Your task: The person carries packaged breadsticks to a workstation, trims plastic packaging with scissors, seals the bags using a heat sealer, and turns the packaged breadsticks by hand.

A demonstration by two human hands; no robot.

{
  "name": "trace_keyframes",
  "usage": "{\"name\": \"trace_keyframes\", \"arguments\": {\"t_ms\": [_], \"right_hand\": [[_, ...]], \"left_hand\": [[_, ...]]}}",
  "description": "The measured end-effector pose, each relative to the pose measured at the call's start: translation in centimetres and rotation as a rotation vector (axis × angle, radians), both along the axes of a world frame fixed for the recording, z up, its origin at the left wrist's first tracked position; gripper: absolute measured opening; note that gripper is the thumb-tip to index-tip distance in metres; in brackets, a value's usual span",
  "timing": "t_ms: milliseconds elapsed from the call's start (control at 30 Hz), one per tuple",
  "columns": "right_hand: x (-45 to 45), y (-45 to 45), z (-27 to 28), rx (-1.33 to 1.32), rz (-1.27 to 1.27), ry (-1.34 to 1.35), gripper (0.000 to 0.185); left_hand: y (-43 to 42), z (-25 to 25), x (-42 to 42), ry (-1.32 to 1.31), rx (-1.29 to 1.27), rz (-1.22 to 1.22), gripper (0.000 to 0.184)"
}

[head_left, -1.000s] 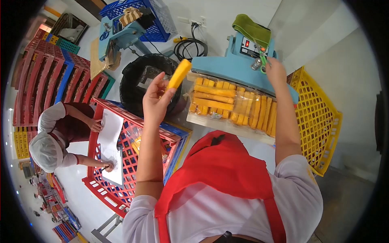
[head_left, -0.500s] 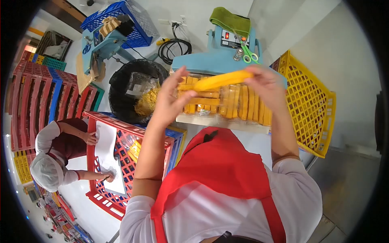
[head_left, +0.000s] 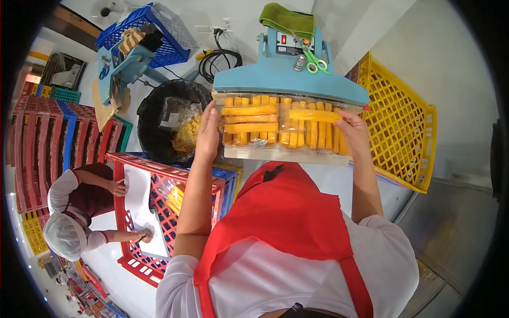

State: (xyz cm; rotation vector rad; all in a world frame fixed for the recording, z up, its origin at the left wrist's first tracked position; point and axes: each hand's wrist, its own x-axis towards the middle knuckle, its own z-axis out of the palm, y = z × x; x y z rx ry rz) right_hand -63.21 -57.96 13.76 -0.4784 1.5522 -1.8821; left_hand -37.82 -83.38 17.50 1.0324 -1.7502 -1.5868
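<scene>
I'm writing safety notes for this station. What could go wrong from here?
The yellow stick might slip or snap, since the right hand pinches it at one end. The green-handled scissors might slide off if the blue machine they rest on gets bumped. The green cloth draped on top might too.

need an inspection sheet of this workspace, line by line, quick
surface: pale board in front of the blue machine, mostly covered
job's things: clear packs of yellow sticks on the board; one loose stick held across the right-hand pack, contact unclear
clutter: scissors and towel on the machine
grippers: bare hands; left hand at the packs' left edge, right hand pinching the loose stick's end
cables: black cable, coiled, by the wall sockets
surroundings: lined bin with yellow scraps and red crate to the left, yellow crate to the right; co-worker writing at the red crate
</scene>
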Motion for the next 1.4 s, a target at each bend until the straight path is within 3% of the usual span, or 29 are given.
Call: {"name": "trace_keyframes", "arguments": {"t_ms": [133,367,433,467,500,533,600,667,733,767,800,867,933,1000,1067,1100,1133,1200,1233,1267,1300,1333,1400], "right_hand": [[1.5,-1.6,-2.0,-0.113,0.066,-0.21,0.026],[2.9,-3.7,-0.1,-0.092,0.091,-0.115,0.027],[2.7,-3.8,0.5,-0.148,0.158,-0.386,0.03],[2.7,-4.0,0.6,-0.147,0.159,-0.387,0.03],[2.8,-4.4,0.8,-0.189,0.205,-0.387,0.026],[3.0,-4.8,0.9,-0.231,0.251,-0.387,0.023],[3.0,-5.7,0.2,-0.21,0.322,-0.411,0.017],[3.6,-6.4,0.4,-0.19,0.39,-0.435,0.013],[4.5,-7.1,1.4,0.109,0.475,-0.423,0.009],[4.7,-7.4,1.3,0.11,0.474,-0.424,0.009],[4.8,-7.7,1.0,0.113,0.539,-0.439,0.01],[5.0,-8.2,1.2,0.115,0.607,-0.453,0.011],[5.1,-8.4,2.2,0.335,0.6,-0.247,0.013],[5.0,-8.2,2.0,0.355,0.618,-0.225,0.015],[4.9,-8.6,1.8,0.382,0.606,-0.165,0.016],[5.2,-8.6,1.7,0.388,0.592,-0.132,0.016],[5.4,-8.9,2.5,0.384,0.637,-0.042,0.017],[5.7,-9.7,4.2,0.486,0.697,0.163,0.019],[5.5,-10.0,4.5,0.447,0.691,0.065,0.02],[5.5,-10.3,6.0,0.42,0.735,0.161,0.02],[7.0,-10.7,9.1,0.528,0.515,0.169,0.017],[4.6,-10.7,9.4,0.339,0.747,0.426,0.018],[2.2,-11.6,10.7,-0.06,0.667,0.37,0.025]], "left_hand": [[0.3,-1.3,-0.7,0.067,0.046,-0.046,0.04],[0.2,-2.8,-0.6,0.112,0.084,-0.111,0.039],[0.6,-2.5,-0.7,0.113,0.104,-0.098,0.039],[0.7,-2.3,-0.7,0.115,0.122,-0.089,0.039],[-0.6,-5.4,-0.2,0.115,0.122,-0.088,0.039],[-3.0,-10.9,0.8,0.363,0.295,-0.075,0.04],[-3.3,-10.8,0.8,0.611,0.467,-0.061,0.042],[-1.6,-7.9,0.4,0.429,0.362,-0.11,0.046],[1.0,-2.1,-0.6,0.248,0.256,-0.158,0.051],[1.7,-1.0,-0.8,0.158,0.204,-0.181,0.053],[2.1,-0.8,-0.9,0.158,0.205,-0.18,0.053],[2.4,-0.6,-1.0,-0.006,-0.031,-0.278,0.054],[1.6,-1.5,-0.8,0.001,-0.03,-0.317,0.061],[1.7,-0.5,-0.9,0.015,-0.032,-0.344,0.069],[2.7,2.6,-1.3,-0.618,-0.93,-0.418,0.088],[2.8,3.2,-1.6,-0.546,-1.027,-0.484,0.095],[3.1,4.0,-1.9,-0.527,-1.078,-0.553,0.091],[3.0,0.9,-2.5,-0.487,-1.256,-0.463,0.082],[2.3,-0.1,-2.8,-0.41,-1.311,-0.377,0.078],[1.8,0.4,-2.2,-0.356,-1.226,-0.391,0.077],[1.4,1.1,-1.4,-0.29,-1.142,-0.401,0.076],[1.2,1.7,-0.1,-0.228,-1.048,-0.339,0.078],[1.5,2.9,3.1,-0.208,-0.951,-0.18,0.081]]}}
